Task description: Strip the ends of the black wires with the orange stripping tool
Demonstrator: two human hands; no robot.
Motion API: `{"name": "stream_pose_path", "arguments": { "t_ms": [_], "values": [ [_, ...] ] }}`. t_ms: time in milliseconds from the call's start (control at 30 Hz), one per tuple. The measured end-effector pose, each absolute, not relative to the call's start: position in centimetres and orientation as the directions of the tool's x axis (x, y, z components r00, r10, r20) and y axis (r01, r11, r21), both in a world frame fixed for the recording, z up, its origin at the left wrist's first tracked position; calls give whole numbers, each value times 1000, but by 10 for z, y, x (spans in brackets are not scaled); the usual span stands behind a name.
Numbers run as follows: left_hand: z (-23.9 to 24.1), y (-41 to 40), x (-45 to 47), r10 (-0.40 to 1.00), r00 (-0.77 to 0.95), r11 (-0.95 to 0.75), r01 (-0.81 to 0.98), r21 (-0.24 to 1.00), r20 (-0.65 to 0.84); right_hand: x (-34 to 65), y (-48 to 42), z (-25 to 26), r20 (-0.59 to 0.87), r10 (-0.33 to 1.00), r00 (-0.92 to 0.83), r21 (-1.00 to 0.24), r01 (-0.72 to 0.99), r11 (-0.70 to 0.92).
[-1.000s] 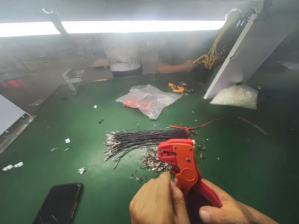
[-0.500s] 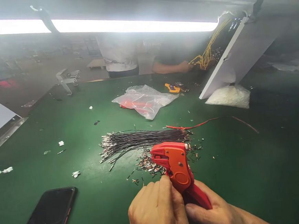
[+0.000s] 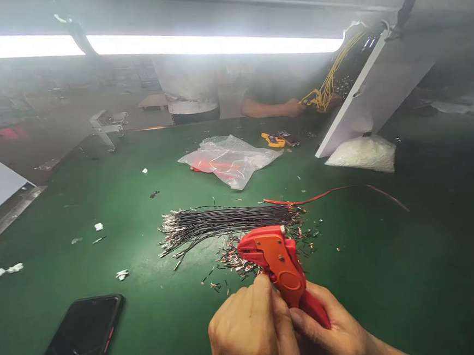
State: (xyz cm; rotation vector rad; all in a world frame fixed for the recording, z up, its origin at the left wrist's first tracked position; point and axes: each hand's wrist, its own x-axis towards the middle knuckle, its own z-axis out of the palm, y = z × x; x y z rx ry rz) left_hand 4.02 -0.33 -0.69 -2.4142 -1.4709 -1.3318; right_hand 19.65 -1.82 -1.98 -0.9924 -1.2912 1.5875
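My right hand (image 3: 339, 333) grips the handles of an orange-red wire stripper (image 3: 278, 261), which points up and left over the green table (image 3: 390, 253). My left hand (image 3: 251, 332) is curled shut at the tool's jaw side; what its fingers pinch is hidden. Just beyond the tool lies a bundle of thin black wires (image 3: 228, 222) with metal ends, and a scatter of cut wire bits (image 3: 235, 259) lies under the tool's head. A single red wire (image 3: 332, 193) runs to the right behind the bundle.
A black phone (image 3: 77, 343) lies at the near left. A clear plastic bag (image 3: 230, 161) with red parts and a white bag (image 3: 362, 154) sit farther back, beside a slanted white panel (image 3: 362, 102). Across the table another person's hand (image 3: 292, 106) holds yellow wires (image 3: 324, 94).
My right hand has squeezed the stripper handles closer together and the tool has tilted left. My left hand stays curled at the tool's jaw.
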Motion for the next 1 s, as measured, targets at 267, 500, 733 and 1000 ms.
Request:
{"name": "stream_pose_path", "arguments": {
  "t_ms": [267, 500, 733, 1000],
  "values": [
    [-7, -7, 45, 812, 108, -478, 686, 549, 573, 200, -25, -27, -298, 886, -355, -892, -228, -391],
    [-10, -7, 47, 827, 87, -453, 687, 568, 555, 195, -22, -34, -161, 845, -510, -682, -561, -469],
    [-18, -3, 44, 793, 35, -418, 757, 502, 608, 209, -16, -17, -65, 870, -488, -711, -590, -384],
    [-19, 3, 46, 976, 59, -213, 455, 865, 210, 226, -8, -23, -37, 946, -322, -879, -441, -184]
  ]
}}
